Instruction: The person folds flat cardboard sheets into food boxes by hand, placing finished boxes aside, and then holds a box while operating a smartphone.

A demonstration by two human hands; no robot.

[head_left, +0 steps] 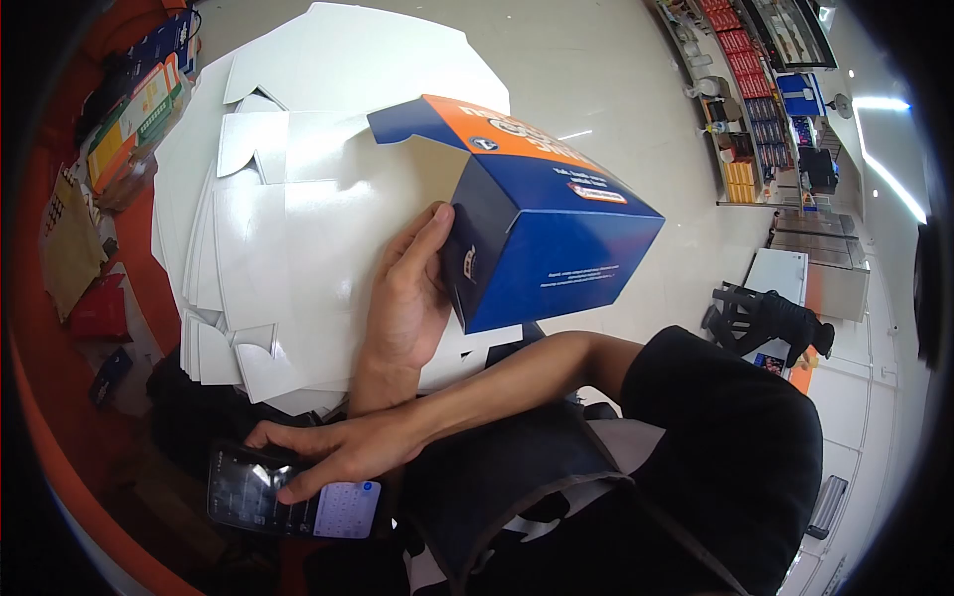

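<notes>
A blue and orange cardboard box [566,253] with an upright flap at its left end is held up by my left hand [412,288], whose fingers and thumb grip its left side. Some of those fingers are hidden behind the box. My right arm crosses over my left forearm. Lower left, my right hand [343,457] is on a phone [343,509], with one digit over the lit screen and others at its upper edge. A keyboard shows on the phone's screen. Flat white card pieces [253,223], with cut tabs and folds, lie stacked beyond my hands.
Packets and printed boxes [139,124] lie along the orange surface at the left. Shelves of red and blue boxes [745,89] stand upper right, across a pale floor [596,50]. A black chair-like object [760,323] is at the right.
</notes>
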